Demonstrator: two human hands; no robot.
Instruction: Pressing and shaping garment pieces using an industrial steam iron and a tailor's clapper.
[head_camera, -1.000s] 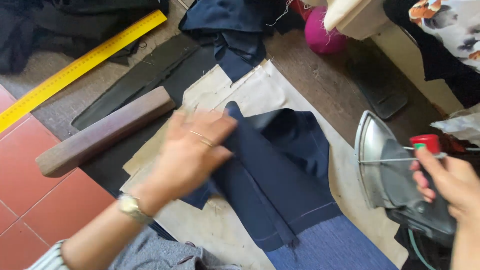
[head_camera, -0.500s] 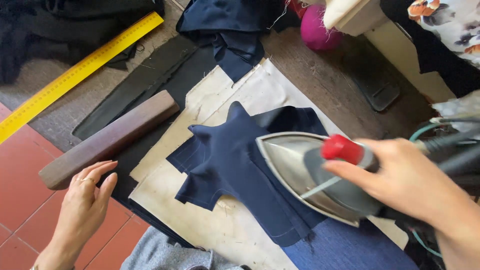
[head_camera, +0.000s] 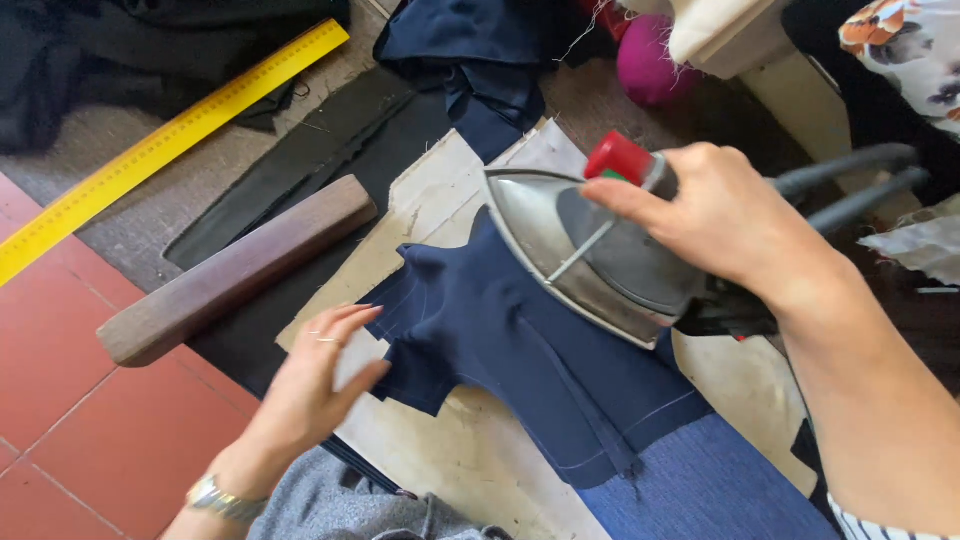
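While the right hand grips the iron on navy cloth, the left hand rests open-fingered at the cloth's left edge.

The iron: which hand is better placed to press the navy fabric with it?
The right hand. It grips the iron, which sits over the upper part of the navy fabric. The left hand is open at the fabric's left edge, holding nothing, so it looks better suited to steadying the piece.

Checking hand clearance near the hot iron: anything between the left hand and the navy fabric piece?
Nothing visible. The left hand lies at the edge of the navy fabric piece, fingertips touching it. The iron, in the right hand, sits further along the piece.
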